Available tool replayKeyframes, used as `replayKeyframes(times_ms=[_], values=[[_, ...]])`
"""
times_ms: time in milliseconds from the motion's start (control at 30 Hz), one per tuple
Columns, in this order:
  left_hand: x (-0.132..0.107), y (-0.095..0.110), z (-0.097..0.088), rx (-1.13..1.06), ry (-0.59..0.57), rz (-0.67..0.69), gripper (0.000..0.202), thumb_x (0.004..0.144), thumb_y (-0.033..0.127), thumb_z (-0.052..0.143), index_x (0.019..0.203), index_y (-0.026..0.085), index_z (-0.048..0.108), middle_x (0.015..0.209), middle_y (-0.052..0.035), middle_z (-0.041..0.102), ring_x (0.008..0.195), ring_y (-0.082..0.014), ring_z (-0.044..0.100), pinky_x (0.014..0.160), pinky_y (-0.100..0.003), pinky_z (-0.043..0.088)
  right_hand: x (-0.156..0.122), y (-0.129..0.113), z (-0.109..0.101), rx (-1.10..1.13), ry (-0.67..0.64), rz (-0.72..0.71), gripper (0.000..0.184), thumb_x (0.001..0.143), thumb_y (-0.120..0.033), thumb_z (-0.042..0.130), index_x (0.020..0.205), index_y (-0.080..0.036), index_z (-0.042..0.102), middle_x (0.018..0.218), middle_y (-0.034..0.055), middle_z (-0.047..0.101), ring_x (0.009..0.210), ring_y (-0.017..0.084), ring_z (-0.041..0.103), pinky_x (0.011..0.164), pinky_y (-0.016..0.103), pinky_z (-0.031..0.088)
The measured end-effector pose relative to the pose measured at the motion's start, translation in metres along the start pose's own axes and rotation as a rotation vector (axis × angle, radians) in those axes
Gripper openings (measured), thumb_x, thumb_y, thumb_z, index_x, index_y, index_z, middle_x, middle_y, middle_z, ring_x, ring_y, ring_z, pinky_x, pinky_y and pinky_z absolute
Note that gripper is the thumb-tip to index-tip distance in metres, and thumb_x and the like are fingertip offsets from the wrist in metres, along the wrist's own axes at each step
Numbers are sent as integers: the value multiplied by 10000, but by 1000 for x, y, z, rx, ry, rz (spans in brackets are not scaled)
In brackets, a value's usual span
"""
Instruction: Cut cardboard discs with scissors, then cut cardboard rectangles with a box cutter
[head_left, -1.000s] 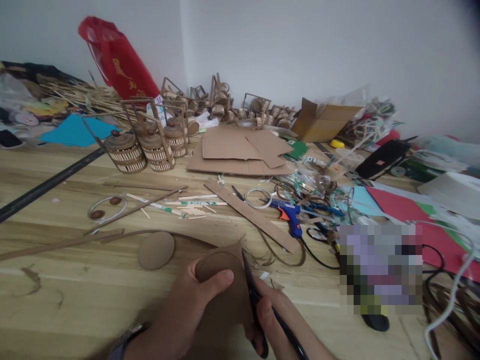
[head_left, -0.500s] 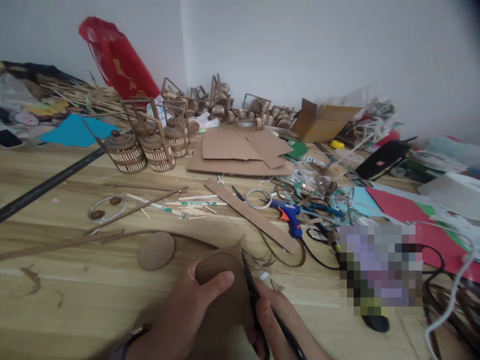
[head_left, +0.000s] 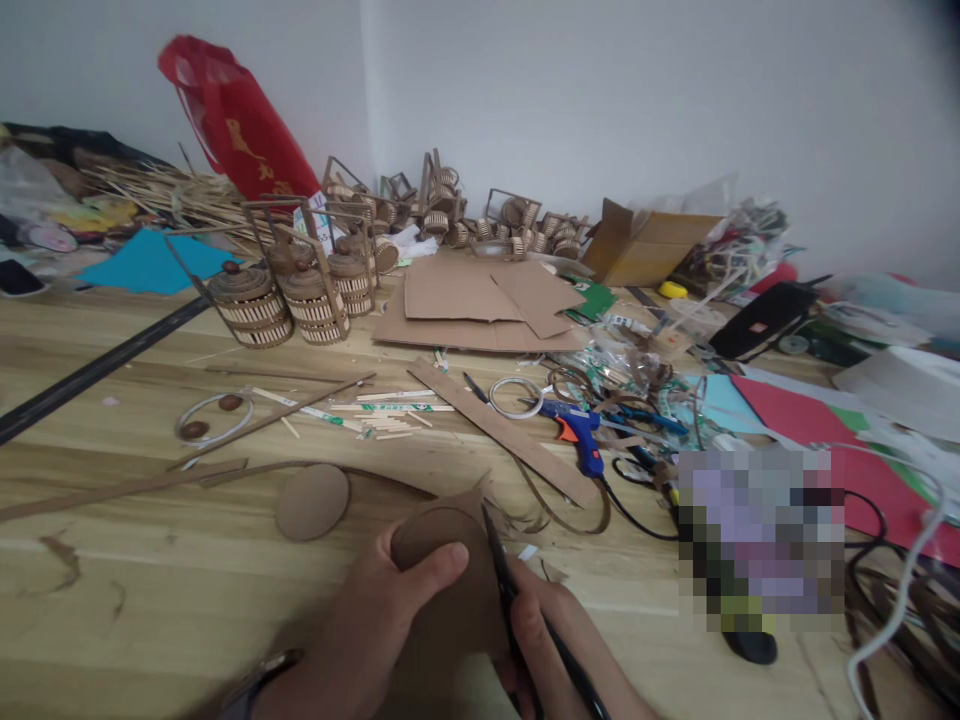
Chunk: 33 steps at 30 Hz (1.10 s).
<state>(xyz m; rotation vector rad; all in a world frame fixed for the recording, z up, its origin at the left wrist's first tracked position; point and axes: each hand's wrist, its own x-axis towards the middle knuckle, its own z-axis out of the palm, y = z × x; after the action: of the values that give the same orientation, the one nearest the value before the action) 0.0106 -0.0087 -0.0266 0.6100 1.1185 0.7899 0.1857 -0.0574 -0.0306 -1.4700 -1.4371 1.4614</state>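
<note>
My left hand [head_left: 401, 590] is closed on a brown piece of cardboard [head_left: 457, 640], its thumb lying flat on top. A curved line is marked on that cardboard near its far edge. In my right hand [head_left: 551, 640] is a pair of black scissors [head_left: 501, 565], the blades pointing away from me at the cardboard's right edge. Part of the handles is hidden by my fingers. A cut cardboard disc [head_left: 313, 501] lies on the table to the left of my hands.
A blue glue gun [head_left: 585, 435] with a black cord lies beyond my right hand. A cardboard strip [head_left: 502, 430] and thin sticks [head_left: 390, 420] are ahead. Farther back stand slatted miniature baskets [head_left: 251, 305] and stacked cardboard sheets [head_left: 465, 290]. Scraps and coloured paper [head_left: 795, 400] crowd the right side.
The scissors and my right hand have shifted only very slightly. My left hand and the cardboard look almost the same.
</note>
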Motion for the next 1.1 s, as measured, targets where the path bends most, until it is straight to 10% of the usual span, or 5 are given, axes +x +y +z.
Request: replayKeyframes(times_ms=[433, 1100], values=[[1, 0, -1, -21, -50, 13, 482, 577, 453, 905, 930, 170, 739, 768, -54, 805, 752, -282, 754, 679, -344, 587, 0, -11, 5, -69, -25, -71, 863, 901, -867, 193, 1032, -129, 622, 545, -43, 462, 401, 80, 367, 384, 212, 281], [0, 1, -1, -19, -49, 7, 469, 555, 454, 913, 899, 182, 745, 753, -50, 802, 743, -280, 752, 678, -345, 589, 2, -9, 4, -77, -11, -77, 842, 912, -855, 204, 972, -138, 642, 515, -47, 453, 404, 88, 399, 403, 209, 311]])
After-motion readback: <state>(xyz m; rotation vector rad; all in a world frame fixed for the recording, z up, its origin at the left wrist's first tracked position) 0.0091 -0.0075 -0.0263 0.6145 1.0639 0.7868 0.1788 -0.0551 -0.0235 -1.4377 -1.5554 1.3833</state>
